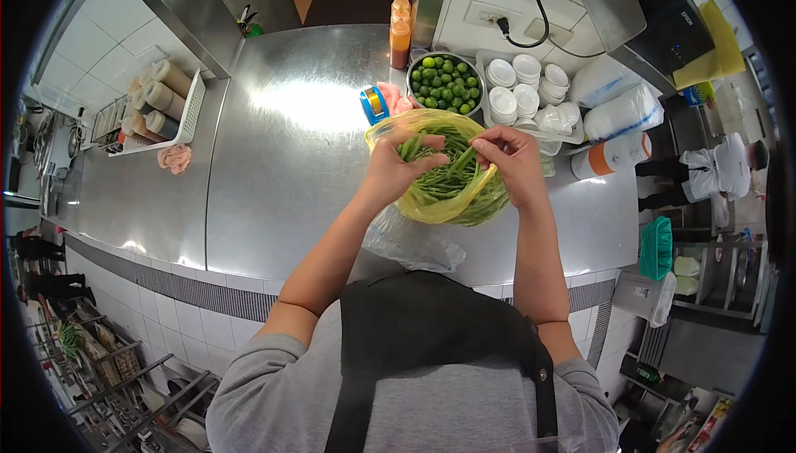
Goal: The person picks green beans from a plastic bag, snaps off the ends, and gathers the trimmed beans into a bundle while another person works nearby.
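Note:
A yellow plastic bag [427,214] stands open on the steel counter, filled with green beans [452,172]. Over its left side, my left hand [395,167] is curled around a few short pieces of green bean, with thumb and forefinger toward the middle. At the right rim, my right hand [516,163] pinches a green bean between thumb and fingertips. Both hands are above the bag's opening, apart from each other. A crumpled clear plastic bag [414,245] lies between the yellow bag and my apron.
Behind the bag are a bowl of limes [445,84], a blue tape roll [374,105], a pink cloth [393,97] and sauce bottles [400,34]. White cups [527,96] stand right. A white basket of bottles [186,117] sits left. A person [720,172] stands far right.

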The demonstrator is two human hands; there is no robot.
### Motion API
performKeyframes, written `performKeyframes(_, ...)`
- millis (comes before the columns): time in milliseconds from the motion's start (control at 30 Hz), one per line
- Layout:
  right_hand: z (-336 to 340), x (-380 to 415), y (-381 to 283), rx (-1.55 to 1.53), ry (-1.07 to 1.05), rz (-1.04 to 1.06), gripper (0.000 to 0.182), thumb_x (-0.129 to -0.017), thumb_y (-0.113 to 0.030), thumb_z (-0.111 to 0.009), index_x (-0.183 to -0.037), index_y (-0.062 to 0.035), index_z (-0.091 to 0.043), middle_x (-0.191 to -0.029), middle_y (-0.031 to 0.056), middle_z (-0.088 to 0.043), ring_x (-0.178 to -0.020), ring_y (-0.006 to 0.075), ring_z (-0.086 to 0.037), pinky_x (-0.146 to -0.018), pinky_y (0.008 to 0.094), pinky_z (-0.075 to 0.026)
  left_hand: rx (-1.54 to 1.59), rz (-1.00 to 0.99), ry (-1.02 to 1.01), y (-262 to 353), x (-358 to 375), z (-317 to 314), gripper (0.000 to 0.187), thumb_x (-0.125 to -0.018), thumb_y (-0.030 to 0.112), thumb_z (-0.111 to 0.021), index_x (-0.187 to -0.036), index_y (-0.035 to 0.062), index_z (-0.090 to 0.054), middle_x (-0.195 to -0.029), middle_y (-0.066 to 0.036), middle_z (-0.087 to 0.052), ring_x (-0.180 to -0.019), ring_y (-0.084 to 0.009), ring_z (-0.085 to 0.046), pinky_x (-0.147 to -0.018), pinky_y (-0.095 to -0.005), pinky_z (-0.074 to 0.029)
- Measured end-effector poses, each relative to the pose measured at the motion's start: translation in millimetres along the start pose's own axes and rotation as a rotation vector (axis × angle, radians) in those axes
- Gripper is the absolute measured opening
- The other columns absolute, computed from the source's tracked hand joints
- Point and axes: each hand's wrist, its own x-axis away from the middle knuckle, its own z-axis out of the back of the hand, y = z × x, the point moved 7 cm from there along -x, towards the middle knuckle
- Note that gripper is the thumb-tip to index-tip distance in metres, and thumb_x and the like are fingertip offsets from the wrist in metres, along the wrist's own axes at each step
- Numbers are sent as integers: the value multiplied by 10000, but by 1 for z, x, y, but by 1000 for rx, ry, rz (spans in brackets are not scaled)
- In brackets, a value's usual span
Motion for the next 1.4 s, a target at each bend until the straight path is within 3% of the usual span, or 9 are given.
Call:
performKeyframes(133,-13,-1,4,-112,-20,-14,81,-896,-45,-699,-950,10,-724,-783,19,-678,-679,73,-607,-620,215,-484,-66,105,-192,-2,4,-19,293,-874,162,-775,-1097,-23,-732,-941,-73,-748,-838,-98,-672,-793,-277,-552)
performKeyframes(533,-14,1,0,-137,-25,11,76,-892,2,-693,-943,43,-732,-856,47,-669,-686,91,-610,-624,230,-497,122,125,-267,-16,7,-22,240,-958,217,-688,-1029,-8,-734,-844,-15,-718,-767,-76,-615,-725,-268,-514)
performKeyframes(767,-15,9,-15,279,297,425,50,-837,16,-734,-887,13,-741,-783,52,-662,-656,89,-594,-605,231,-477,-59,52,-223,-1,7,-20,196,-950,188,-698,-962,-4,-738,-769,8,-678,-649,-44,-546,-601,-233,-455)
performKeyframes(833,-9,9,-23,401,391,531,47,-823,21,-745,-869,14,-737,-777,58,-660,-649,87,-592,-596,233,-470,318,311,-292,-9,18,-31,219,-964,199,-668,-1020,-5,-724,-791,-21,-698,-536,-29,-452,-500,-224,-373)
performKeyframes(933,11,2,-18,487,427,523,64,-823,-22,-760,-811,27,-721,-759,58,-650,-623,80,-572,-558,242,-444,509,356,-168,-14,23,-32,218,-973,184,-655,-1063,-7,-709,-821,-43,-715,-489,-2,-375,-442,-190,-286)
performKeyframes(1000,2,-7,0,753,145,317,140,-833,-104,-779,-787,14,-720,-739,50,-635,-579,83,-538,-523,263,-419,539,312,-135,-9,22,-26,215,-978,180,-648,-1076,-4,-702,-851,-58,-728,-487,-2,-380,-438,-182,-285)
performKeyframes(1133,0,-6,31,788,2,72,253,-899,-210,-735,-775,10,-717,-716,26,-615,-563,92,-506,-515,285,-403,616,198,2,-7,11,-10,207,-987,161,-633,-1103,-3,-682,-949,-111,-750,-495,4,-391,-432,-164,-282)
performKeyframes(1200,-4,0,38,227,48,-78,310,-956,-266,-673,-836,15,-725,-713,11,-603,-593,97,-502,-560,279,-412,631,180,40,-4,9,-4,204,-987,156,-634,-1104,-3,-680,-964,-119,-750,-497,5,-394,-432,-165,-283)
performKeyframes(1400,-32,15,16,91,-102,90,230,-982,-190,-617,-1006,15,-719,-794,14,-595,-720,93,-540,-667,267,-436,656,131,117,-6,3,5,193,-988,139,-627,-1100,-10,-676,-1007,-164,-741,-475,1,-394,-418,-171,-284)
